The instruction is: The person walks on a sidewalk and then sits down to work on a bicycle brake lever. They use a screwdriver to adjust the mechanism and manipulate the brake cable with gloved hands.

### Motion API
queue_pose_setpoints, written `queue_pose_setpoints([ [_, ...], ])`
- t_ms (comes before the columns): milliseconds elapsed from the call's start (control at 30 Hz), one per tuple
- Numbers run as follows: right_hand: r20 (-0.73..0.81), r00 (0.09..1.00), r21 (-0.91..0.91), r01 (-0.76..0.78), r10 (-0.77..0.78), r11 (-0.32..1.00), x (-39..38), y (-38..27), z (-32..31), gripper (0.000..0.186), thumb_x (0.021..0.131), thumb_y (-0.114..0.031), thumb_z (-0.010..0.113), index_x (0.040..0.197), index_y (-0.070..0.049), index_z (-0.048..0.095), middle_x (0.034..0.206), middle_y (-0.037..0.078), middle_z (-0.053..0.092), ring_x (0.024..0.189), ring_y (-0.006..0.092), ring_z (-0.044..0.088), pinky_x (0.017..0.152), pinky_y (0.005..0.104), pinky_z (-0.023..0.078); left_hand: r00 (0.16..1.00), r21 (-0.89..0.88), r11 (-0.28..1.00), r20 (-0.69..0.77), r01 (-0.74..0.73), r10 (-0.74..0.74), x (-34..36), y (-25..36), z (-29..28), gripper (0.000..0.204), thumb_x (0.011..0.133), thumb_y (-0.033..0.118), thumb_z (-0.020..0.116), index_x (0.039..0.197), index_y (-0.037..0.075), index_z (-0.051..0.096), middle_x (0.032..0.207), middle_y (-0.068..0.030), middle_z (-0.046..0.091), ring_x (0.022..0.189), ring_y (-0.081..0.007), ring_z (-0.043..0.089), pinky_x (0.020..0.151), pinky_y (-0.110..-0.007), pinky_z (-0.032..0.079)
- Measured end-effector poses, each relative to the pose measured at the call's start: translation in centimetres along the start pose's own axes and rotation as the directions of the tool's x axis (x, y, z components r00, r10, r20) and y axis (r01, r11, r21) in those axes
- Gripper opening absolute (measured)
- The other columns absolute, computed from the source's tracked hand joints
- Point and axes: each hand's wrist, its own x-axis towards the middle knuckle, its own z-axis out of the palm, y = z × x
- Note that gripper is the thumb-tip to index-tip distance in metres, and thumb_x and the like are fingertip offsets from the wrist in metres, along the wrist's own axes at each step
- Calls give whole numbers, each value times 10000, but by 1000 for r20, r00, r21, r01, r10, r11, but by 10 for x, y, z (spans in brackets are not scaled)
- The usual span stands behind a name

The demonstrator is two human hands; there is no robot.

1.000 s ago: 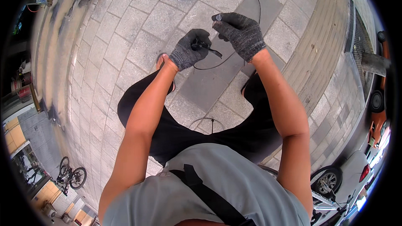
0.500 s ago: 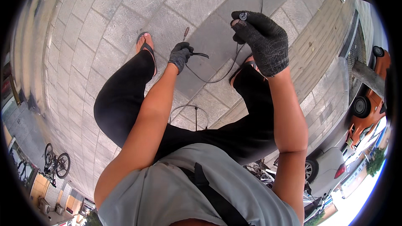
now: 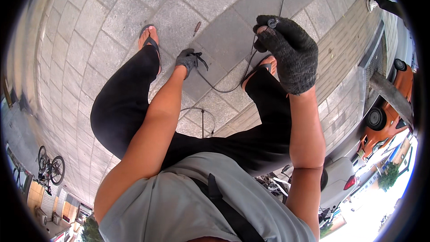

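Observation:
My left hand (image 3: 186, 62), in a dark grey knit glove, is low by the pavement between my feet, closed around a black lever-like part (image 3: 201, 60) with a thin curved end. My right hand (image 3: 291, 56), gloved alike, is higher and nearer the camera, pinching a small round metal fitting (image 3: 272, 23) near its fingertips. A thin black cable (image 3: 223, 90) loops over the paving beneath both hands and runs up to the top of the picture. A slim tool (image 3: 196, 28) with a brownish handle lies just beyond my left hand.
Grey paving (image 3: 121, 13) surrounds my sandalled feet. Another person's shoes (image 3: 371, 1) show at upper right. An orange car (image 3: 378, 123), a white car (image 3: 338, 175), a post (image 3: 389, 94) and bicycle parts are at right. A bicycle (image 3: 50, 166) stands at far left.
My left hand has moved away from my right, down toward the pavement with the black part, and the slim tool has come into sight. My right hand has shifted rightward in the picture.

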Motion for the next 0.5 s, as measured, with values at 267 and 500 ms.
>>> queue_pose_setpoints([
  [267,7,998,-8,65,-65,998,-2,-2,1,219,936,-102,741,1135,-10,746,1051,89,751,931,155,719,797,287,616,999,117,993,-40,-26,31,12,-10,-2,457,802,219,846,1188,20,705,1028,-145,733,901,-239,685,847,-307,537],
  [500,14,999,-18,50,-50,999,-5,-5,1,212,935,-96,740,1132,-18,751,1051,78,753,914,147,719,797,288,614,979,253,959,-124,-128,164,27,-36,-7,340,848,128,760,1164,18,701,1077,-169,740,1021,-267,704,912,-322,535],
])
